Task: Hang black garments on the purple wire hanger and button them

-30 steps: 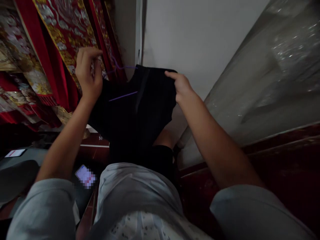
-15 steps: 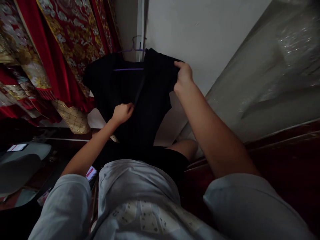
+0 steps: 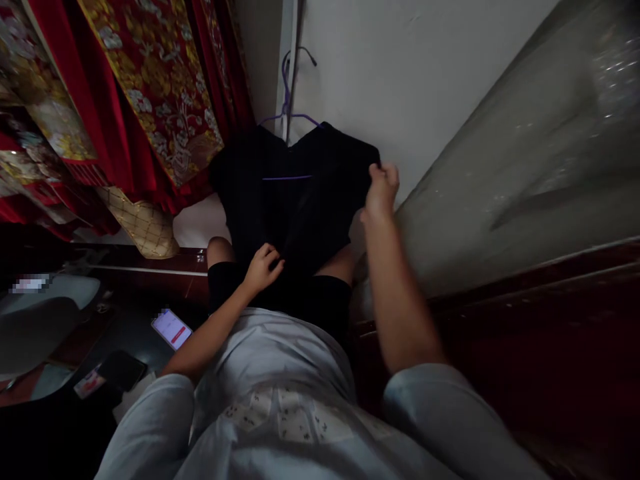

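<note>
Head view: I have a black top (image 3: 330,207) just off centre toward 11 o'clock, spread on a purple hanger (image 3: 286,103) whose hook points to 12 against a pale wall (image 3: 400,80). At 2 o'clock my right hand (image 3: 383,193) is narrow, pinching the top's outer edge. At 8, my left hand (image 3: 264,270) curls by its lower front; I cannot tell whether it grips cloth. Farther out at 8 lies a lit phone (image 3: 173,329); red drapes (image 3: 165,87) hang at 10.
</note>
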Action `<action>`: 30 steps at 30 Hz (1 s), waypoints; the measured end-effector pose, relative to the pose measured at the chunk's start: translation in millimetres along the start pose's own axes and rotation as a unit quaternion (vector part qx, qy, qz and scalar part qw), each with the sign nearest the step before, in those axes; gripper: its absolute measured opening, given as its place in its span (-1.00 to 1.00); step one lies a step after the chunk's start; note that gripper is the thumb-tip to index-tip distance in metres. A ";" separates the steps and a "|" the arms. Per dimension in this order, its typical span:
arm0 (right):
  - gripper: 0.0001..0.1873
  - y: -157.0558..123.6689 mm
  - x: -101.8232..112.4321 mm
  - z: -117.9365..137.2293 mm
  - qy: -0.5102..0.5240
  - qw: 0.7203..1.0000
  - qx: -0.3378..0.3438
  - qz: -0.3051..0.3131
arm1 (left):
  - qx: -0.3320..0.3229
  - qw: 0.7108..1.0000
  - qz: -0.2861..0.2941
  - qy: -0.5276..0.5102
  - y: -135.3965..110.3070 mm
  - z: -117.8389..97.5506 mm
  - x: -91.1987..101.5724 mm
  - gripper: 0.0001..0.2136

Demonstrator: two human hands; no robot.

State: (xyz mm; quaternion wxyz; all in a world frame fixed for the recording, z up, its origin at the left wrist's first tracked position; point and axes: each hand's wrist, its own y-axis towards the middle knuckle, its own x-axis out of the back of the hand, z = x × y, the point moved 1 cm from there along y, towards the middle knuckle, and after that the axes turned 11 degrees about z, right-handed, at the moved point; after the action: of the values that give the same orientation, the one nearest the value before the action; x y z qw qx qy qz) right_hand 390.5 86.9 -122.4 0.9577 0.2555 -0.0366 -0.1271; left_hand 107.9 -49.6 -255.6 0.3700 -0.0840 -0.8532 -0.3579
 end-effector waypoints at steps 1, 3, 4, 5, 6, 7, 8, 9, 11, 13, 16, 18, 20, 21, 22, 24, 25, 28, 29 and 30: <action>-0.69 -19.9 -7.4 4.4 -0.004 0.996 -0.022 -0.083 | 0.005 0.999 -0.032 -0.023 -2.6 -4.5 -6.8 -0.92; -0.58 -69.0 -31.1 12.6 -0.031 0.991 -0.022 -0.132 | 0.020 0.992 -0.106 -0.061 -5.4 -13.9 -16.3 -0.97; -0.60 -95.2 -44.5 14.2 -0.036 0.989 -0.026 -0.141 | 0.035 0.985 -0.145 -0.084 -5.8 -17.8 -19.5 -0.96; -0.63 -119.9 -57.3 13.8 -0.036 0.990 -0.031 -0.133 | 0.057 0.974 -0.185 -0.117 -5.8 -20.5 -22.1 -0.88; -0.71 -141.1 -68.7 11.5 -0.033 0.993 -0.039 -0.102 | 0.084 0.957 -0.226 -0.162 -5.7 -21.9 -24.5 -0.76; -0.79 -157.6 -77.9 7.7 -0.026 0.997 -0.053 -0.043 | 0.115 0.933 -0.266 -0.214 -5.7 -21.6 -27.1 -0.62; -0.80 -168.8 -86.1 3.0 -0.002 0.991 -0.076 0.108 | 0.149 0.904 -0.299 -0.267 -5.9 -20.1 -29.8 -0.49; -0.78 -175.7 -91.0 -1.8 0.015 0.966 -0.092 0.242 | 0.179 0.878 -0.316 -0.313 -6.3 -17.6 -32.8 -0.42; -0.72 -178.7 -92.6 -10.0 0.026 0.894 -0.127 0.428 | 0.217 0.853 -0.301 -0.366 -7.6 -12.0 -38.2 -0.50; -0.69 -173.4 -88.4 -15.1 0.003 0.872 -0.158 0.463 | 0.220 0.864 -0.252 -0.378 -9.8 -8.2 -41.7 -0.68; -0.74 -167.3 -85.1 -16.0 -0.026 0.895 -0.168 0.413 | 0.183 0.888 -0.212 -0.366 -14.3 -8.3 -41.7 -0.76; -0.80 -167.6 -86.8 -14.2 -0.030 0.907 -0.157 0.389 | 0.163 0.899 -0.193 -0.357 -16.7 -10.8 -39.4 -0.71; -0.85 -169.1 -89.1 -12.7 -0.038 0.909 -0.155 0.384 | 0.152 0.910 -0.179 -0.342 -18.3 -13.7 -36.2 -0.69; -0.85 -169.7 -89.9 -12.3 -0.044 0.907 -0.156 0.388 | 0.148 0.915 -0.177 -0.331 -18.7 -15.1 -34.4 -0.69; -0.85 -170.1 -90.3 -12.1 -0.051 0.905 -0.156 0.392 | 0.144 0.921 -0.178 -0.317 -18.9 -16.5 -32.6 -0.69; -0.81 -170.4 -90.1 -12.3 -0.062 0.905 -0.150 0.393 | 0.133 0.931 -0.181 -0.286 -18.9 -19.0 -29.4 -0.70; -0.79 -170.6 -89.8 -12.6 -0.063 0.906 -0.147 0.392 | 0.129 0.936 -0.182 -0.273 -18.9 -19.9 -28.1 -0.71; -0.79 -171.7 -89.9 -15.0 -0.037 0.905 -0.155 0.395 | 0.125 0.944 -0.185 -0.242 -19.4 -19.9 -25.6 -0.76; -0.80 -172.2 -90.2 -16.1 -0.026 0.903 -0.161 0.398 | 0.125 0.946 -0.188 -0.234 -19.9 -19.2 -25.0 -0.78; -0.80 -172.6 -90.6 -17.1 -0.018 0.902 -0.164 0.400 | 0.125 0.947 -0.191 -0.227 -20.4 -18.2 -24.6 -0.79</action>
State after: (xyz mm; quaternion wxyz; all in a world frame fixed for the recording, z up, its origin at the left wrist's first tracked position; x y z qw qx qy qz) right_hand 266.6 -25.6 -223.8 0.9555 0.0563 -0.1317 0.2579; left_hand 127.5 -73.8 -275.2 0.0983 0.0485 -0.9526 -0.2839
